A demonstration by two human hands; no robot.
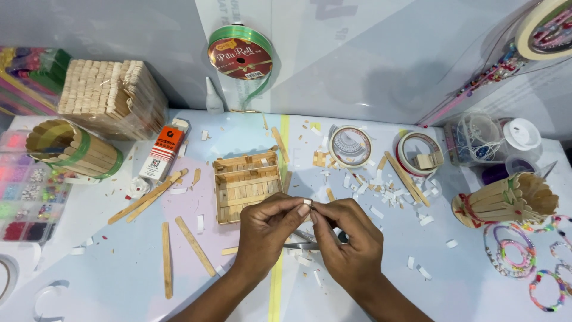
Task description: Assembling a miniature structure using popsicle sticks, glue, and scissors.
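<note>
A: What's biggest on the pale blue table [107, 262]?

B: 1 wrapped block of wooden craft sticks [113, 95], then 2 stick-built cups, 1 green-banded [71, 149] and 1 red-tied [506, 200], and 1 flat square stick tray [244, 183].

A: Tape rolls?

B: 2 behind the tray [350, 146].

A: And the hands?

B: 2: left hand [268, 235] and right hand [345, 238] meet mid-table, fingertips pinched together on 1 small white tape scrap [307, 203], just in front of the tray.
</note>
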